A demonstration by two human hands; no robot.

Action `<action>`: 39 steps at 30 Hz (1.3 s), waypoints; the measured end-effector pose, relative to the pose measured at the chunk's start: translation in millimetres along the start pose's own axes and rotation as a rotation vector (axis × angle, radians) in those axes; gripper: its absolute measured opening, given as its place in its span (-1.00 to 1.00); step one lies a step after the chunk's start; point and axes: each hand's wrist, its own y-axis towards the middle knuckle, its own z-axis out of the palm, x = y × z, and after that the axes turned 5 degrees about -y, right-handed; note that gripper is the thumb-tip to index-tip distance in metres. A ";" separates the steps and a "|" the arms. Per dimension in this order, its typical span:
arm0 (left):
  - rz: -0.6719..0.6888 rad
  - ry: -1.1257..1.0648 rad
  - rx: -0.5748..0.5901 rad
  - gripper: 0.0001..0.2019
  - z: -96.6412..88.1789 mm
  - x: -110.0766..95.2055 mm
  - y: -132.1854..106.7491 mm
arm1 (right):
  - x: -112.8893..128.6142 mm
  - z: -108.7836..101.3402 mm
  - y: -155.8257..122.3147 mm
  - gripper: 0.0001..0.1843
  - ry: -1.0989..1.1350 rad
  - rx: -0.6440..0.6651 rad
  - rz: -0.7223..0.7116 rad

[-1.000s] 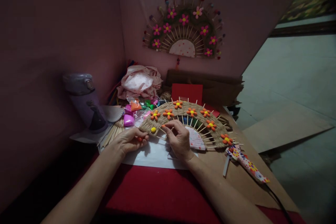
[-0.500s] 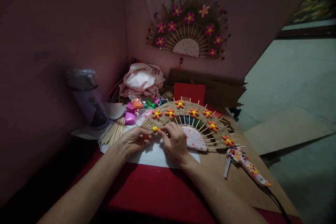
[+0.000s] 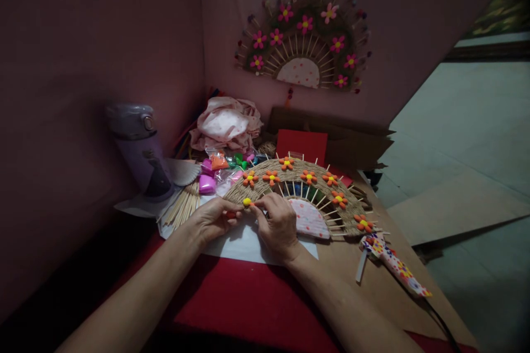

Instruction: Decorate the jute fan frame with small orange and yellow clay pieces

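Your left hand [image 3: 216,219], fingers curled about an orange piece [image 3: 231,214], at the left end of the twine fan [image 3: 298,169] on the red-covered table [image 3: 248,298]; your right hand [image 3: 277,226], thumb and forefinger pinching an orange petal [image 3: 252,204] just beside the yellow centre [image 3: 247,202] there; corded flower-patterned tool [image 3: 397,266], near the fan's right end; bundle of sticks [image 3: 183,207], left; purple tumbler [image 3: 143,162], beyond; pink cloth [image 3: 226,122], bunched, farther back; second fan [image 3: 305,25], pink-flowered, on the wall [image 3: 389,44]

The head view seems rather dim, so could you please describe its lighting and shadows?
Head view: dim overall, the wall dusky, the lower left corner nearly black; head view: the floor at right is paler; head view: shadow darkens the white paper below the left hand, and detail at the right hand is hard to read.
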 end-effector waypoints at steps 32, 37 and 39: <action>0.009 0.028 0.019 -0.82 -0.3 -0.3 -0.5 | -10.9 -6.8 0.1 -0.90 0.184 0.059 -0.081; 0.006 0.035 0.030 -0.82 -1.3 0.4 0.7 | -23.6 -11.9 13.1 -0.88 0.199 0.173 -0.207; 0.007 0.038 0.034 -0.83 -1.6 0.8 1.4 | -26.1 -12.4 17.0 -0.89 0.203 0.197 -0.240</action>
